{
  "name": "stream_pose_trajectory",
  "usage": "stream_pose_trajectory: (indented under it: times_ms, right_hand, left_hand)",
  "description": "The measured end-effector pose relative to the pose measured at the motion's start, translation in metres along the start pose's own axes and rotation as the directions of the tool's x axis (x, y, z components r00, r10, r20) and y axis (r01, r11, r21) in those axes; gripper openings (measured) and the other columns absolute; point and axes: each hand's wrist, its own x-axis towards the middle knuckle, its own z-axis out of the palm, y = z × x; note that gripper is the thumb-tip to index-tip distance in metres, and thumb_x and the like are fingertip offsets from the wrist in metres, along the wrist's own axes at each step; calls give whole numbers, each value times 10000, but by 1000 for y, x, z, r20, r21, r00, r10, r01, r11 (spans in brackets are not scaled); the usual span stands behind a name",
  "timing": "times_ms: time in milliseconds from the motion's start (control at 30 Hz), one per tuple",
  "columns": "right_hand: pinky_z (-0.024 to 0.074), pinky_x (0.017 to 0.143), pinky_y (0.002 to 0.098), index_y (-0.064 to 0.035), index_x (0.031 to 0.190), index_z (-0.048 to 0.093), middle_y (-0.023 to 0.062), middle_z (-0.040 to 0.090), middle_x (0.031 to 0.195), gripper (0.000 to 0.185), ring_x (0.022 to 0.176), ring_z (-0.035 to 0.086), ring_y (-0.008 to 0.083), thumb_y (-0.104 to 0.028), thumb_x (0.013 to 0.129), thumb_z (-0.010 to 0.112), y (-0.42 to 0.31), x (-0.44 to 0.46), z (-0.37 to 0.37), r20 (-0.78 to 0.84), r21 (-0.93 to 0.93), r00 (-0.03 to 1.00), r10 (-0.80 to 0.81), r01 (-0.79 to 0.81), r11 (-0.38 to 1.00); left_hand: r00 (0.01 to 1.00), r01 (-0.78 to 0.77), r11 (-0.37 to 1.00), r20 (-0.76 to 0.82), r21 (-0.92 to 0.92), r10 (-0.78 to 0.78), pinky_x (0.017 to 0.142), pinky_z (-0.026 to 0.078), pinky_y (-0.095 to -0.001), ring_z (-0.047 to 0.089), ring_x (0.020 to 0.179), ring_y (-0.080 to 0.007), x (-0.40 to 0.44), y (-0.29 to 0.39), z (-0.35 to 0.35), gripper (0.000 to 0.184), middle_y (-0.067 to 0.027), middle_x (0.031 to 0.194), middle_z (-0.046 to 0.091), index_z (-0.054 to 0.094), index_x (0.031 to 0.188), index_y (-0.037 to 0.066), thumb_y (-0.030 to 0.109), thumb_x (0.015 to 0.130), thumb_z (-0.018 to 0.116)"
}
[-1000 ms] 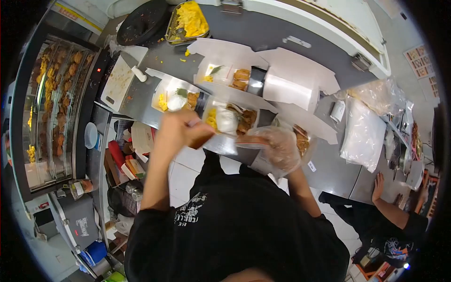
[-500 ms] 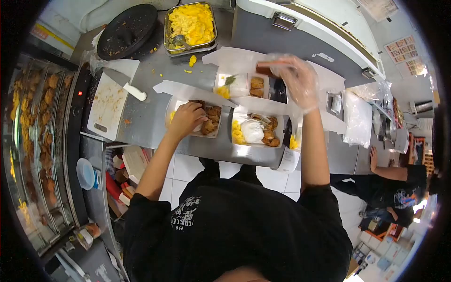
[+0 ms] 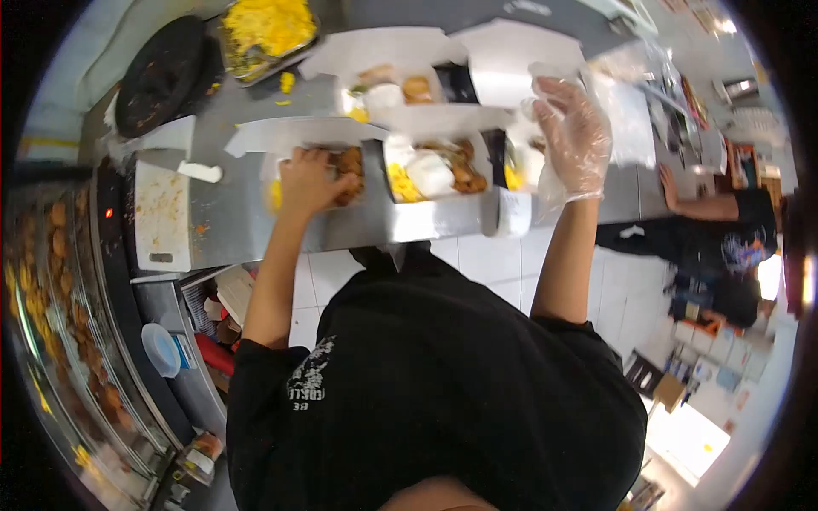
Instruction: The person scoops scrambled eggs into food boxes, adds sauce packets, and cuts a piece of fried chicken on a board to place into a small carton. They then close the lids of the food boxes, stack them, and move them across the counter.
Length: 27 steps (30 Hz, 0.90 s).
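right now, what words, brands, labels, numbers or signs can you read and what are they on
None can be read with certainty.
White chest print on the camera wearer's black shirt: too blurred and distorted to quote.
Coloured print on the co-worker's dark shirt: too small.
Pale badge on the grey box front at the top edge: too blurred.

Black shirt (image 3: 443, 375), short sleeves (image 3: 266, 375); white print (image 3: 308, 375) with lettering on the shirt's left chest; beyond the shirt, a clear, crinkled plastic glove (image 3: 584, 180) over the right grip (image 3: 576, 138)
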Motion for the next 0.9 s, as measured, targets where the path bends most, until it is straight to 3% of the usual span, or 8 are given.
stream_pose_trajectory:
  times_ms: [100, 333, 433, 533, 633, 733, 800, 900]
  right_hand:
    - [487, 830, 293, -11, 1014, 637, 96, 662, 997, 223, 912, 628, 175, -62, 799, 666, 16, -27, -49, -146, -47, 987, 72, -80, 996]
    - [473, 805, 252, 32, 987, 638, 86, 654, 960, 182, 878, 599, 137, -62, 832, 661, 71, -105, -137, -406, 90, 873, 270, -256, 963]
    - [447, 840, 237, 40, 1001, 630, 75, 647, 965, 174, 907, 584, 124, -48, 850, 625, 82, -124, -153, -403, 102, 840, 363, -353, 930]
    - [469, 782, 241, 32, 970, 641, 75, 654, 929, 157, 829, 594, 122, -46, 833, 644, 96, -125, -148, -405, 189, 830, 383, -334, 923]
    - [462, 799, 246, 20, 971, 643, 79, 649, 943, 147, 855, 589, 127, -20, 832, 619, 102, -107, -123, -268, 176, 901, 340, -301, 937]
    - [453, 802, 238, 11, 979, 643, 59, 646, 938, 152, 868, 581, 112, -33, 837, 609, 89, -74, -82, -77, 57, 967, 244, -240, 969]
    - [452, 796, 236, 5, 977, 644, 53, 648, 929, 151, 868, 580, 108, -51, 842, 608, 69, -51, -59, 24, 44, 984, 179, -180, 983]
    - [461, 776, 250, -4, 969, 650, 61, 654, 891, 151, 840, 592, 114, -79, 844, 610, 34, -22, -20, -13, 380, 997, 79, -68, 923]
  left_hand:
    - [997, -29, 998, -63, 60, 33, 895, 363, -522, 521, 1070, -295, 4, 0, 5, 595, -77, 1082, 628, 607, 1101, 74, 548, 742, 613]
    - [860, -111, 954, -508, -278, -48, 887, 420, -401, 561, 1028, -272, -30, 27, 1, 351, -99, 1093, 615, 593, 1098, 62, 201, 784, 667]
    - [826, -143, 871, -541, -470, -156, 819, 485, -342, 636, 884, -220, -45, 59, -3, 361, -131, 1121, 603, 558, 1125, 21, 9, 778, 654]
    - [820, -157, 664, -471, -731, -325, 774, 499, -306, 654, 720, -176, -49, 82, -6, 353, -130, 1130, 603, 524, 1157, 3, 33, 821, 629]
    - [803, -78, 747, -485, -660, -345, 722, 504, -280, 646, 635, -156, -65, 79, -17, 341, -135, 1117, 607, 499, 1170, -9, 54, 853, 608]
    - [749, 7, 601, -394, -799, -533, 656, 500, -250, 640, 614, -152, -106, 73, -36, 310, -141, 1087, 611, 500, 1151, -23, 62, 868, 594]
    - [696, 77, 641, -420, -764, -583, 608, 491, -235, 637, 621, -147, -144, 52, -40, 277, -137, 1065, 610, 499, 1141, -24, 69, 888, 567]
    - [564, 126, 633, -470, -764, -679, 600, 488, -235, 625, 629, -135, -205, 14, -35, 261, -128, 1021, 619, 503, 1140, -15, 70, 898, 552]
